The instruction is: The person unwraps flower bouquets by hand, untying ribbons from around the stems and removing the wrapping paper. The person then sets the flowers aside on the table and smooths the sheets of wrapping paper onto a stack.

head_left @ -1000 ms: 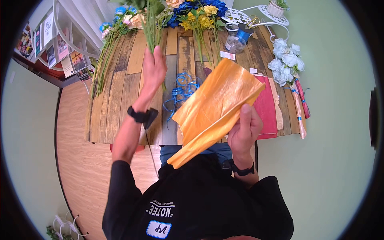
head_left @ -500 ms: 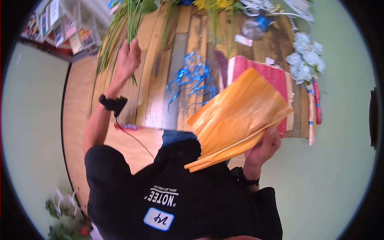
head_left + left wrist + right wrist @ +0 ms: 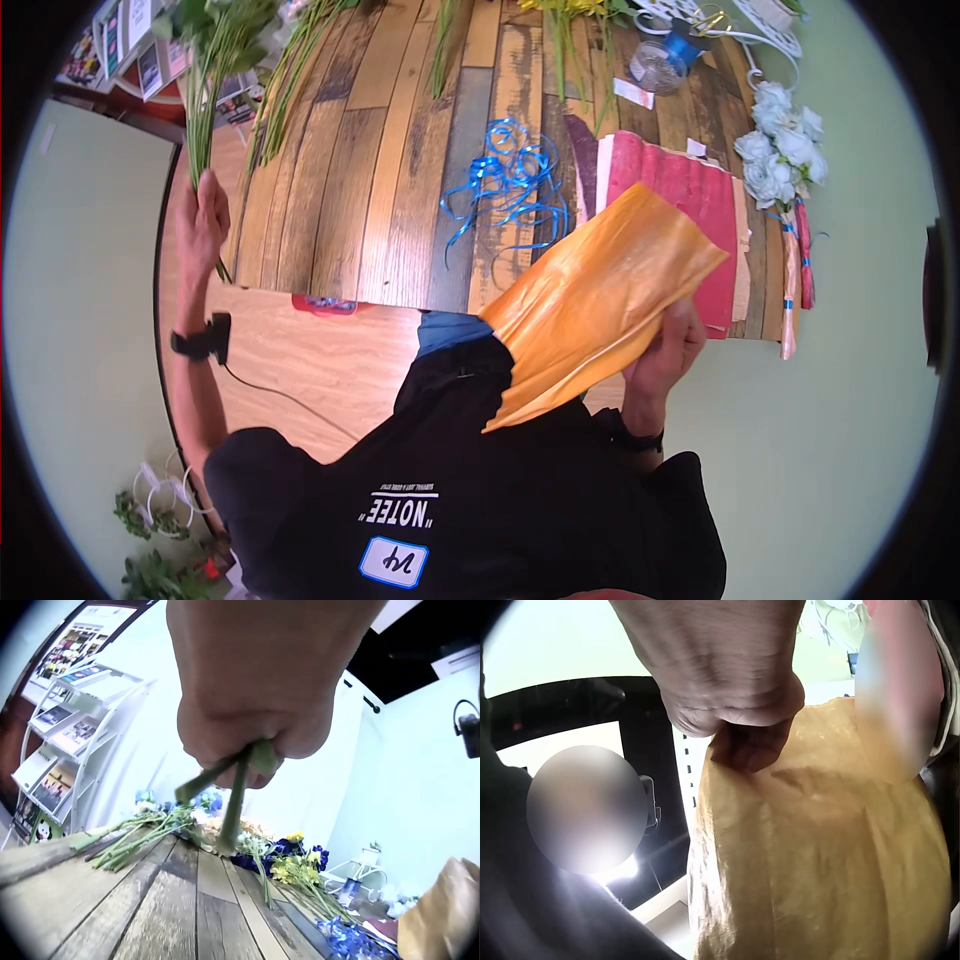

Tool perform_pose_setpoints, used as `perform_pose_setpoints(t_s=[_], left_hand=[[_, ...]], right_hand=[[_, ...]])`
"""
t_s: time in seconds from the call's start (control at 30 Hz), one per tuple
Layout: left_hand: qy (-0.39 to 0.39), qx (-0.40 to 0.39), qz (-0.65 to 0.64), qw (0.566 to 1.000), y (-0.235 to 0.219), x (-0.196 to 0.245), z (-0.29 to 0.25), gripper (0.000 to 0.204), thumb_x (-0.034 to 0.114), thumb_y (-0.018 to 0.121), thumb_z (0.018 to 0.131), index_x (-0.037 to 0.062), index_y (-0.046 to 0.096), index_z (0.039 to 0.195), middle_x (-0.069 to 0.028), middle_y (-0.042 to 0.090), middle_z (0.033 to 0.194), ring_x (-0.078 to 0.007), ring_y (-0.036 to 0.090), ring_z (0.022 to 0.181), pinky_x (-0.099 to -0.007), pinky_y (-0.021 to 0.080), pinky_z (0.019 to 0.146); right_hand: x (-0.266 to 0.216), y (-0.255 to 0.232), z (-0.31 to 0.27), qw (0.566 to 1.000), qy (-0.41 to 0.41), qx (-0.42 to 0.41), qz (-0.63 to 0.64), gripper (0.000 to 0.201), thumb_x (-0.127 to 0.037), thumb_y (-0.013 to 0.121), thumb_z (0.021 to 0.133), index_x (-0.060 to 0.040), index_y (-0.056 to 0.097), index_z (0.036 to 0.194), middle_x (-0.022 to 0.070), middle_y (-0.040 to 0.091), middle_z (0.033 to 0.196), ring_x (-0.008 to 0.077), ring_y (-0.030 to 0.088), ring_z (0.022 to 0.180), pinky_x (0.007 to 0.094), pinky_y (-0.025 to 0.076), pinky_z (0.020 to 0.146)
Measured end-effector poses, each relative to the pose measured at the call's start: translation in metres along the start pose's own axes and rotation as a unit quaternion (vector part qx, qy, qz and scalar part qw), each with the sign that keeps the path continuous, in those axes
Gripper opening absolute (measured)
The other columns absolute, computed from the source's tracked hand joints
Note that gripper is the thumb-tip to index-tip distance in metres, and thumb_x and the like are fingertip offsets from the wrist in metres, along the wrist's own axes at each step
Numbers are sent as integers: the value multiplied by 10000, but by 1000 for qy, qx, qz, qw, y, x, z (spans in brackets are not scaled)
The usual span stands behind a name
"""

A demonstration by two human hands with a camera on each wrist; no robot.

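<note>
My left hand [image 3: 203, 225] is raised beyond the table's left edge, fingers curled round a bunch of green flower stems [image 3: 203, 120] with leaves at the top. Cut stem ends [image 3: 232, 814] stick out below the fist in the left wrist view. On the other side, my right hand [image 3: 675, 350] pinches a sheet of orange wrapping paper [image 3: 610, 290] by its edge. The paper hangs slantwise in front of my body, overlapping the table's front edge. Its edge is gathered at the fingers in the right wrist view, where the paper [image 3: 817, 862] fills the lower right.
Tangled blue ribbon [image 3: 505, 185] lies mid-table, beside red paper sheets [image 3: 690, 220]. Pale blue flowers [image 3: 785, 150] with wrapped stems lie at the right edge. A blue ribbon spool [image 3: 680, 55] stands behind. Loose flowers [image 3: 296, 862] line the back; a magazine rack [image 3: 75, 742] stands left.
My left hand has carried the stems leftward, from over the table to past its left edge. The right hand and orange paper have shifted right and somewhat lower in the head view, which has itself moved.
</note>
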State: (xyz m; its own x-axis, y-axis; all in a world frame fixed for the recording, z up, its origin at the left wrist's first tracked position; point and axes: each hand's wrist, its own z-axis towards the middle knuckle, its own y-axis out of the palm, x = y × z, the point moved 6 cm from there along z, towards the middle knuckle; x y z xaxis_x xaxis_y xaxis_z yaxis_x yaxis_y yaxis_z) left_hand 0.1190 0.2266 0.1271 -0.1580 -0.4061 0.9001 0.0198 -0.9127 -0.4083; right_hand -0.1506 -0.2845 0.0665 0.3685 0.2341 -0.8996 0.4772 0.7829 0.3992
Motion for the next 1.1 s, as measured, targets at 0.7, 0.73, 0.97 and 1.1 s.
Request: perform_pose_setpoints(t_s=[0.7, 0.73, 0.97, 1.1], left_hand=[[171, 52, 66, 982, 208, 128, 135, 361, 344, 433, 1072, 6, 523, 980, -127, 575, 692, -278, 572, 606, -454, 458, 574], [184, 38, 57, 981, 239, 124, 143, 380, 361, 436, 1069, 1, 523, 982, -164, 604, 708, -312, 593, 621, -474, 465, 590], [214, 72, 111, 968, 375, 113, 184, 392, 324, 456, 1060, -54, 472, 957, -344, 628, 791, -547, 604, 769, -636, 426, 692], [194, 82, 134, 968, 408, 92, 205, 377, 311, 442, 1062, -61, 417, 1012, -361, 620, 766, -577, 588, 727, -643, 428, 666]], right_hand=[[-23, 27, -2, 998, 18, -36, 47, 343, -241, 462, 1087, 59, 628, 1085, 64, 679, 910, 90, 625, 757, 238, 507, 677], [-23, 21, -4, 998, 11, -30, 45, 346, -244, 464, 1087, 62, 626, 1097, 62, 681, 921, 92, 628, 761, 238, 508, 683], [-39, -10, -6, 996, -29, 85, 4, 345, -247, 479, 1085, 49, 634, 997, 9, 632, 834, 37, 524, 717, 209, 410, 625], [-35, -27, 1, 992, -28, 122, -22, 358, -249, 477, 1084, 35, 617, 916, -2, 614, 798, 31, 503, 703, 210, 396, 616]])
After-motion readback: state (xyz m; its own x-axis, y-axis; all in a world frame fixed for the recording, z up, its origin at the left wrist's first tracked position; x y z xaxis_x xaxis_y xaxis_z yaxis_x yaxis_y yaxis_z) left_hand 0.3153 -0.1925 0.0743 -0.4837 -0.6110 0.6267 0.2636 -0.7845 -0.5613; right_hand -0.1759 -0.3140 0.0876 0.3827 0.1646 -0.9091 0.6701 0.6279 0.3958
